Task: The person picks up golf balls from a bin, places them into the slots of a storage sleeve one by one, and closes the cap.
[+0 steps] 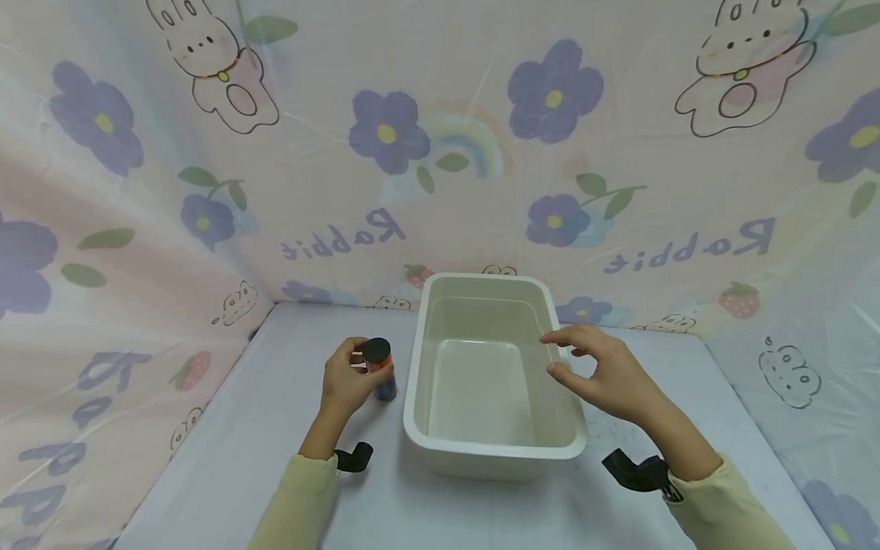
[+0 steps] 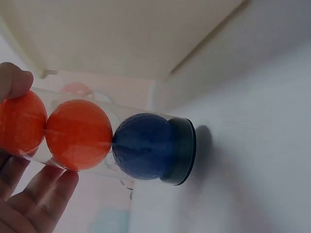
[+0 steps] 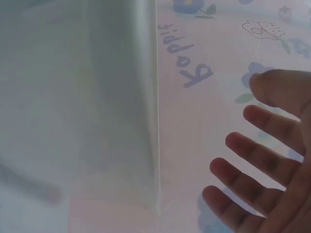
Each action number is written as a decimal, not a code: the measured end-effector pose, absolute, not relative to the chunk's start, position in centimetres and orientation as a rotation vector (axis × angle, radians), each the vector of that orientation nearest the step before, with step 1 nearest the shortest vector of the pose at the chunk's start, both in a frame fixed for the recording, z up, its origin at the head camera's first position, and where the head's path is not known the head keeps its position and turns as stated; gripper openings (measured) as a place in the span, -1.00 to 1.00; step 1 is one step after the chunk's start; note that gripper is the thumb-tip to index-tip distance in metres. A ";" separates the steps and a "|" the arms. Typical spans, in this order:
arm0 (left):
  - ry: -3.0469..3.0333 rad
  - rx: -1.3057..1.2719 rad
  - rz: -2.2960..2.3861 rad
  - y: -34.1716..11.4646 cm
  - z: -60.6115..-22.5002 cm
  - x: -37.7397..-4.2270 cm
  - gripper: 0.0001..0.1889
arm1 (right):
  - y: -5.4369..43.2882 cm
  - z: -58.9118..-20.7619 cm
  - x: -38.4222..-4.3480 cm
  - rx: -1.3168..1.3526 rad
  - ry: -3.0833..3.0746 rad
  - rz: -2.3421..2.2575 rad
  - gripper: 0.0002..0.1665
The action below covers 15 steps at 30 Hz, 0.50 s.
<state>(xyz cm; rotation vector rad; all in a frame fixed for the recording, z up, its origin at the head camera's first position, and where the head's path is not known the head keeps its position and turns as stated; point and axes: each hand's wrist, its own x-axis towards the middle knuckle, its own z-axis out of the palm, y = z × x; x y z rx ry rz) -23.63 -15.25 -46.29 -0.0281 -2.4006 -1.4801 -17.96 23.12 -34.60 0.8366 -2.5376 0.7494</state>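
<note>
My left hand (image 1: pixel 349 380) grips a clear tube of balls (image 1: pixel 386 389) with a black cap, just left of the white plastic tub (image 1: pixel 492 451). In the left wrist view, two orange balls (image 2: pixel 79 135) and a dark blue ball (image 2: pixel 142 145) show through the tube wall, with a dark cap (image 2: pixel 181 151) at the lower end, close over the table. Thumb and fingers lie on opposite sides of the tube near its top. My right hand (image 1: pixel 605 374) is held over the tub's right rim, its fingers spread with nothing between them.
The tub stands on a white table (image 1: pixel 275 428), near the patterned curtain (image 1: pixel 474 206) at the back. More curtain hangs along the left and right sides. A black wrist mount (image 1: pixel 355 457) sits on the left forearm, another mount (image 1: pixel 635 470) on the right.
</note>
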 end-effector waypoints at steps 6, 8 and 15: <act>-2.371 -0.045 -1.487 -15.4 -47.4 -24.0 -0.46 | 23.0 -34.8 -18.0 0.838 -2.539 0.749 -0.52; -2.361 -0.048 -1.495 -15.4 -47.6 -24.2 -0.46 | 23.1 -34.8 -18.0 0.831 -2.542 0.747 -0.52; -2.505 -0.112 -1.443 -16.0 -47.0 -24.6 -0.36 | 23.9 -34.7 -18.3 0.755 -2.549 0.686 -0.51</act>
